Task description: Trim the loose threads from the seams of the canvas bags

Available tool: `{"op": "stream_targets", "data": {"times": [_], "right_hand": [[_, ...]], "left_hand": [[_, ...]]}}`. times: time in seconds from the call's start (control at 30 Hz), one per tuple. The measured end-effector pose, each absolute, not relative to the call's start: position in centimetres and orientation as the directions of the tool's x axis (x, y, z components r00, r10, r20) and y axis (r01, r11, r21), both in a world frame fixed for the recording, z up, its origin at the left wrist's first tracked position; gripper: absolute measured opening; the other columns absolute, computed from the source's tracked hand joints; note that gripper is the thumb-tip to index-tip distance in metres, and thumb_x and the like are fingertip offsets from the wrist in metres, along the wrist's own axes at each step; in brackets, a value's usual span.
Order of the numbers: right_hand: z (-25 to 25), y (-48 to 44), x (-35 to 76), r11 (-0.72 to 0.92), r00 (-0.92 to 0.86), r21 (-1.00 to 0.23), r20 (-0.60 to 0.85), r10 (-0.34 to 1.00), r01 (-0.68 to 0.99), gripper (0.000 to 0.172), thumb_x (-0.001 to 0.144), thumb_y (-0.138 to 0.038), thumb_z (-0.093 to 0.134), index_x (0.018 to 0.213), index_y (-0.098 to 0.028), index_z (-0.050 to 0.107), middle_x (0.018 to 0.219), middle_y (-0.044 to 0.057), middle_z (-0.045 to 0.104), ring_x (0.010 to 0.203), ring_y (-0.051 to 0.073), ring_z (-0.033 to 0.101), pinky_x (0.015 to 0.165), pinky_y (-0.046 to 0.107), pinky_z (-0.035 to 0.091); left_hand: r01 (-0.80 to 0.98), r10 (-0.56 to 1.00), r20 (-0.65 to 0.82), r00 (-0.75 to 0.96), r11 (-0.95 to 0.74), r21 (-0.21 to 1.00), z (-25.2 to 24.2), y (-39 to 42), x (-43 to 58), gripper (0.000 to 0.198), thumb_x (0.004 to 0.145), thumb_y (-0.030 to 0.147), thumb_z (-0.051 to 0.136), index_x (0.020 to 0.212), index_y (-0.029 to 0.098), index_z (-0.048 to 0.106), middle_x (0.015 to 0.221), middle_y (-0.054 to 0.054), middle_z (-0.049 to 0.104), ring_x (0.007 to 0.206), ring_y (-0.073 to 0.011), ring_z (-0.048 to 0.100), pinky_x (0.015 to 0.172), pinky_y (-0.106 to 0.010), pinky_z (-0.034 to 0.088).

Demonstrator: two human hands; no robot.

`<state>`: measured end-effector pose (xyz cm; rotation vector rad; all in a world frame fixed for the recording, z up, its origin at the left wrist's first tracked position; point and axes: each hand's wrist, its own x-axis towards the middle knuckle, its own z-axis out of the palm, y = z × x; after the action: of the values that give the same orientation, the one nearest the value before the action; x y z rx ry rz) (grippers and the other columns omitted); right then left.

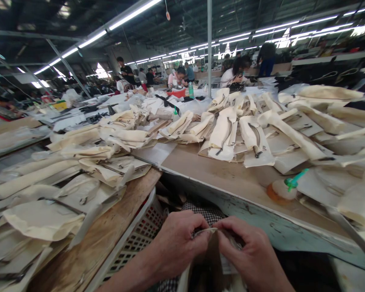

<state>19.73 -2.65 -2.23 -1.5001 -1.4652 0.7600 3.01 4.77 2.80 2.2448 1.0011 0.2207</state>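
Low in front of me, my left hand (181, 239) and my right hand (249, 243) are close together, each pinching the edge of a fabric piece (212, 253). Its rim is pale and a brownish face shows between my thumbs. The lower part hangs towards my lap, and its full shape is hidden by my hands. Checked cloth (200, 211) shows just behind my fingers.
Cream fabric pieces with dark zippers (225, 129) lie piled on the right bench, and more pieces (45, 219) cover the left wooden table (100, 215). A white plastic basket (136, 239) stands between. A squat bottle with a green nozzle (282, 190) sits right. Several people work farther back.
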Motion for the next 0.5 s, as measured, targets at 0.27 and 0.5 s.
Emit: {"op": "stream_targets", "data": {"times": [0.27, 0.5], "right_hand": [[-1.3, -2.4, 20.4, -0.136, 0.11, -0.978, -0.12, 0.987, 0.157, 0.017, 0.078, -0.031, 0.061, 0.076, -0.019, 0.073, 0.069, 0.0, 0.069, 0.063, 0.016, 0.06, 0.058, 0.022, 0.046], [-2.4, -1.9, 21.5, -0.228, -0.048, -0.965, -0.223, 0.974, -0.129, 0.01, 0.073, -0.023, 0.066, 0.073, -0.015, 0.072, 0.06, -0.003, 0.059, 0.053, 0.009, 0.046, 0.05, 0.017, 0.034]], "left_hand": [[0.535, 0.671, -0.16, 0.724, -0.399, 0.745, 2.2, 5.5, 3.2, 0.021, 0.088, 0.023, 0.053, 0.081, 0.017, 0.072, 0.072, 0.002, 0.062, 0.071, -0.0124, 0.054, 0.064, -0.021, 0.035], [0.421, 0.584, -0.328, 0.742, -0.026, 0.907, 1.7, 6.6, 3.3, 0.017, 0.081, 0.024, 0.056, 0.08, 0.012, 0.069, 0.06, 0.006, 0.04, 0.055, -0.0078, 0.031, 0.05, -0.02, 0.024]]}}
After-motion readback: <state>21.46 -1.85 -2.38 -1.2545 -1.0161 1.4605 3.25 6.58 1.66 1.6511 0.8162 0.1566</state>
